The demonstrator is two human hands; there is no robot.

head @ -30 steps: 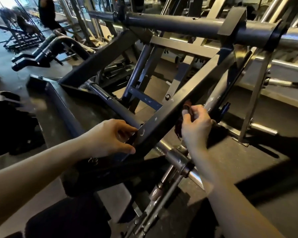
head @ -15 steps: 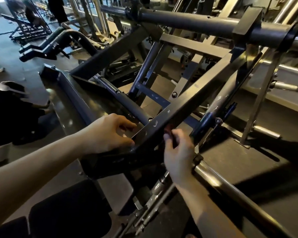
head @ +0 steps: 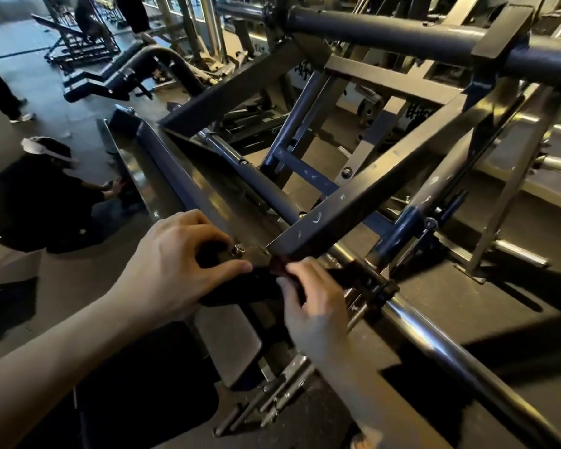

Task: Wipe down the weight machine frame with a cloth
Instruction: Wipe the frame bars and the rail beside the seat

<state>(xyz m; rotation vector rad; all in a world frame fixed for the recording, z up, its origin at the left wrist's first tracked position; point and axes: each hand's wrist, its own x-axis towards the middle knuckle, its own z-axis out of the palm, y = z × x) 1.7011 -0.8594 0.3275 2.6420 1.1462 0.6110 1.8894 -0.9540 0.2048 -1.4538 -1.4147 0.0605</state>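
Right hand (head: 314, 306) sits at the lower end of the diagonal square bar (head: 386, 186) of the weight machine frame (head: 402, 37). Its grip is clamped on a dark reddish cloth (head: 280, 264), of which only a small fold shows above the fingers, pressed against the bar's bottom corner. One second ago this hand held the cloth partway up the same bar; half a second ago it was lower; it has now reached the foot of the bar, just beside the joint with the chrome rod (head: 441, 348).

Left hand (head: 172, 270) grips the dark frame member at the joint, thumb and fingers curled round it, close to a small bolt (head: 237, 249). Its hold on that member is unchanged across the three frames. The two hands are now near each other, almost touching, where before they were clearly apart.

The bar's painted face shows pale scuff marks along its length.

The view has shifted to the left and down: a crouching person in dark clothes with a white headband (head: 46, 150) is now more fully in view at left, on the floor (head: 467, 296), beside the long sloping plate (head: 162, 176).
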